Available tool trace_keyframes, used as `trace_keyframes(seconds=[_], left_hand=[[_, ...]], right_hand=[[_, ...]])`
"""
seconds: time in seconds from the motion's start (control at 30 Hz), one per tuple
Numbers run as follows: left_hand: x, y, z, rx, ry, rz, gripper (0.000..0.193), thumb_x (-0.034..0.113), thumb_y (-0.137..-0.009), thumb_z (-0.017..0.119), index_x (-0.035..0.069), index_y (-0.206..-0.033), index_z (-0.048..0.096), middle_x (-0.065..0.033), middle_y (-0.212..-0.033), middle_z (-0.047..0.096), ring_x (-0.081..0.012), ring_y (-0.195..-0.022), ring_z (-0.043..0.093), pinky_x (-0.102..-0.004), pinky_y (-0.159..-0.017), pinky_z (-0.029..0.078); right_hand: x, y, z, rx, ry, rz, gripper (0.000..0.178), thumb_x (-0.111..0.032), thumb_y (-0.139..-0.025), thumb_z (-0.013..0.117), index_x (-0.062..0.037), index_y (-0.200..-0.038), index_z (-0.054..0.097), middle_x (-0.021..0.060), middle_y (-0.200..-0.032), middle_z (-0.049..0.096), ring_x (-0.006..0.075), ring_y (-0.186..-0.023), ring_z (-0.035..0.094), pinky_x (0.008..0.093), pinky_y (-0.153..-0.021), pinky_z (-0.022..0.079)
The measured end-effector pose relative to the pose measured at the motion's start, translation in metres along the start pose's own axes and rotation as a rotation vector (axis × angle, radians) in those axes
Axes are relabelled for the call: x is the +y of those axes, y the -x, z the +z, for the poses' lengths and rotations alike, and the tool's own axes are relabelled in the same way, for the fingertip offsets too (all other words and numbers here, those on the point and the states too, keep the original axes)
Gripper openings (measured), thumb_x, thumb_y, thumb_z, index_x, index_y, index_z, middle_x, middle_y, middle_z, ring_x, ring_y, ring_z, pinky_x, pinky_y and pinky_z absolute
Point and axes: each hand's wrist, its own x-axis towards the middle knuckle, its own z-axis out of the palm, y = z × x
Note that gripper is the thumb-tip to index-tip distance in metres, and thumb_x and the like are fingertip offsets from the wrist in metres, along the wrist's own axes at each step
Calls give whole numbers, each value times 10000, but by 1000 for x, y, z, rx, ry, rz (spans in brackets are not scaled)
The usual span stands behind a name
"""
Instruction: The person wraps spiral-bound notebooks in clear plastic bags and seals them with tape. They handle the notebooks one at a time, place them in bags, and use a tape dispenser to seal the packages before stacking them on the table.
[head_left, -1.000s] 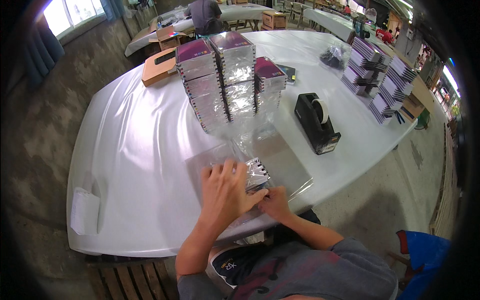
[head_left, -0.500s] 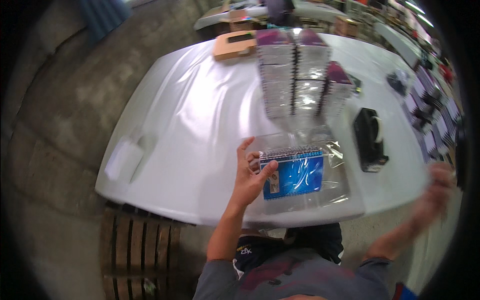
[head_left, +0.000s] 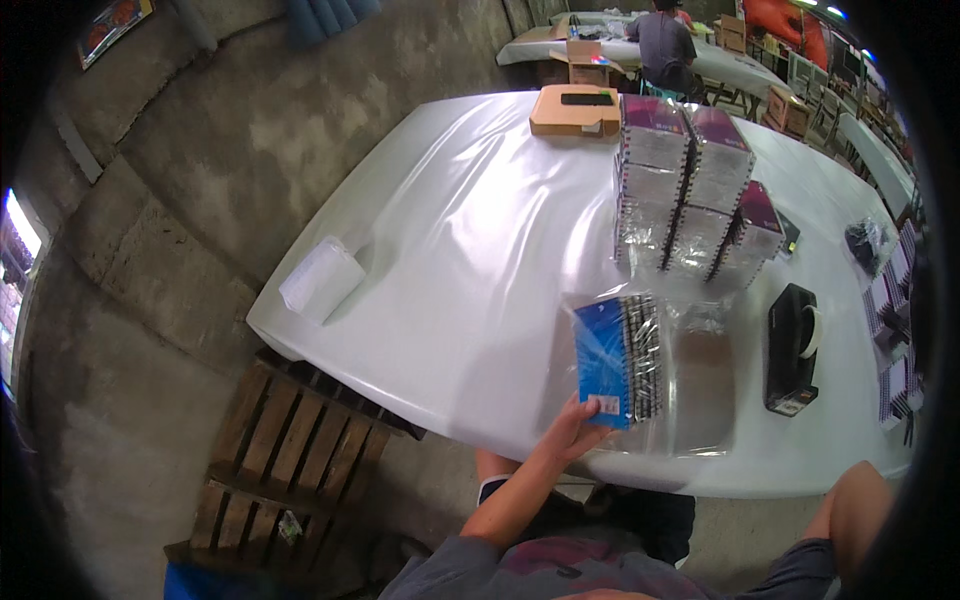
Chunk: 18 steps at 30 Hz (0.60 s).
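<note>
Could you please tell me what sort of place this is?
Probably a small packing workshop: stacks of plastic-wrapped notebooks and a tape dispenser stand on a covered table, while another person sits at a second long table behind.

Things seen about a flat brown cardboard box
A dark phone-like object is laid on the box; a white bundle and a slatted wooden pallet are seen to its near left, a blue curtain is hung to its far left, and a seated person is seen behind it, to the right.
</note>
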Motion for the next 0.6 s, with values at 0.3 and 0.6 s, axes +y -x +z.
trace_keyframes(seconds=[0.3,0.6], left_hand=[[27,-11,29,344,-950,96,653,70,-653,819,-6,-1223,509,-75,-1099,605,-195,-1048,549,-314,-933,438],[29,-19,2,-32,-1362,165,713,109,-641,809,27,-1258,460,-120,-1160,593,-217,-1081,547,-338,-967,413]], right_hand=[[1,-5,6,58,3,-12,842,-207,-627,739,-44,-1337,317,119,-1298,423,249,-1135,467,384,-896,430],[43,88,197,191,-264,614,1150,54,-458,814,-35,-1428,203,115,-1358,391,243,-1168,474,353,-899,478]])
